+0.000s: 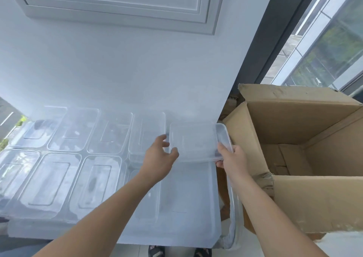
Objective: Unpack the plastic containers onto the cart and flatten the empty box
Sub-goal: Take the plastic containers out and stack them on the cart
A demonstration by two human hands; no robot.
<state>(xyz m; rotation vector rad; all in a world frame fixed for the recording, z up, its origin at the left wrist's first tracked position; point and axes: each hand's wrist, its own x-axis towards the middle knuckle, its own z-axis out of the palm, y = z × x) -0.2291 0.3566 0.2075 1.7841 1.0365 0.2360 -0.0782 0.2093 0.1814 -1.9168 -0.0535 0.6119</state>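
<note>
Item under handling: one held container (pixel 191 142), clear thin-walled plastic, rectangular with rounded corners. It is raised between the two hands, and its moulded rim is turned toward the right hand.

Right hand (pixel 232 157): fingers and thumb curled round the near right edge of the rim, a firm grip.

Left hand (pixel 160 155): fingers spread and lightly bent, with the thumb at the container's near left corner. Contact cannot be confirmed.

Set-down containers (pixel 75 130): same clear plastic and same rounded rectangular form, glossy with faint reflections. They lie left of the left hand and beneath its forearm, in two rows. The far row counts four. The near row counts three plainly, and further pale outlines under the left forearm are too faint to count.

Cart top (pixel 176 234): flat, white, smooth and matte. It lies under both hands and carries the rows.

Cardboard box (pixel 294 123): one, brown corrugated board, standing just right of the right hand with its flaps up. The edges are frayed, and crumpled tape shows at the near corner beside the right forearm. Only flat cardboard shows at its visible bottom.
</note>
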